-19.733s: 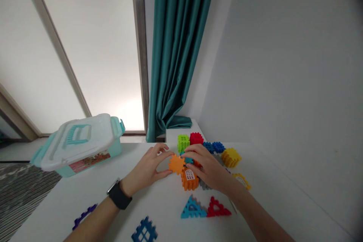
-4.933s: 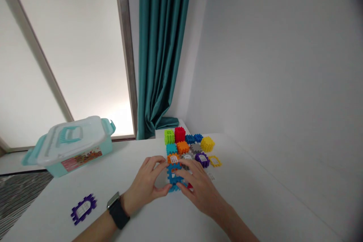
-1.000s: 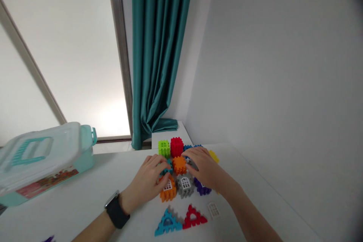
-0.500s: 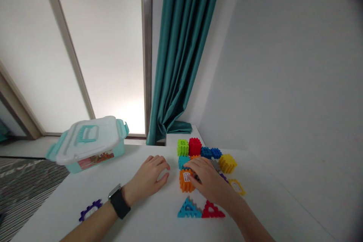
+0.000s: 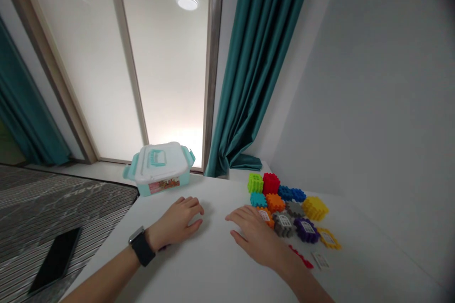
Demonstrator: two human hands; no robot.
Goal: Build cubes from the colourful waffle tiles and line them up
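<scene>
Toothed, hard plastic blocks [image 5: 275,202] sit bunched on the smooth white worktop [image 5: 202,270], beyond the right hand [image 5: 254,234] and off to its right. I count eleven: two orange, two grey, two blue, and one each of lime, red, teal, yellow and purple; three show white lattice windows [image 5: 306,228]. Nearer lie one flat, notched yellow frame [image 5: 329,238], one loose window [image 5: 320,260] and one red piece [image 5: 302,257] partly hidden by the forearm [image 5: 293,272]. The right grip is spread and visibly unfilled; whether it touches the windowed orange block [image 5: 264,215] I can't tell. The left hand [image 5: 177,222] curls loosely, its grip half open around nothing, near one lidded box [image 5: 163,163]
</scene>
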